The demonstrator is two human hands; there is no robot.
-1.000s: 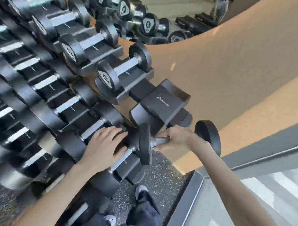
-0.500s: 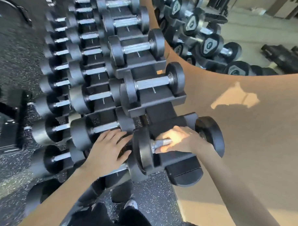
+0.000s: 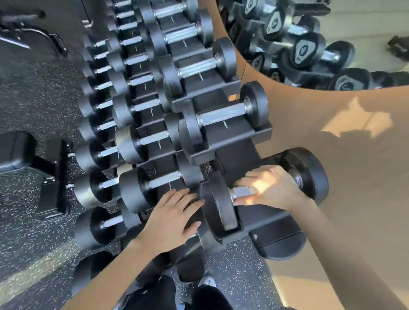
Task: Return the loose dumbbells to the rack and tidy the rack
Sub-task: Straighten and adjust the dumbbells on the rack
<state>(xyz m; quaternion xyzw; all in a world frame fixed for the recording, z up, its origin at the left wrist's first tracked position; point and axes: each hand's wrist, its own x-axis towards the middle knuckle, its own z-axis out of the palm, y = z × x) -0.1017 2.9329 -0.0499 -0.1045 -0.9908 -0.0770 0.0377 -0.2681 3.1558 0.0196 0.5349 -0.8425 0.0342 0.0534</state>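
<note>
Black dumbbell (image 3: 218, 201) clasped in right grip (image 3: 272, 187), left grip (image 3: 171, 221) flat, fingers straight, on rack (image 3: 266, 224)

Matt black rubbery dumbbell (image 3: 264, 191) heads, bright metal handles, a speckled rough floor (image 3: 27, 97), smooth tan wall (image 3: 360, 183).

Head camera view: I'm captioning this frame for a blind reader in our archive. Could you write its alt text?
A person's right hand grips the handle of a black dumbbell at the near-end cradle of a tiered rack full of dumbbells. The left hand lies flat on the lower tier beside it, above a speckled floor.
</note>
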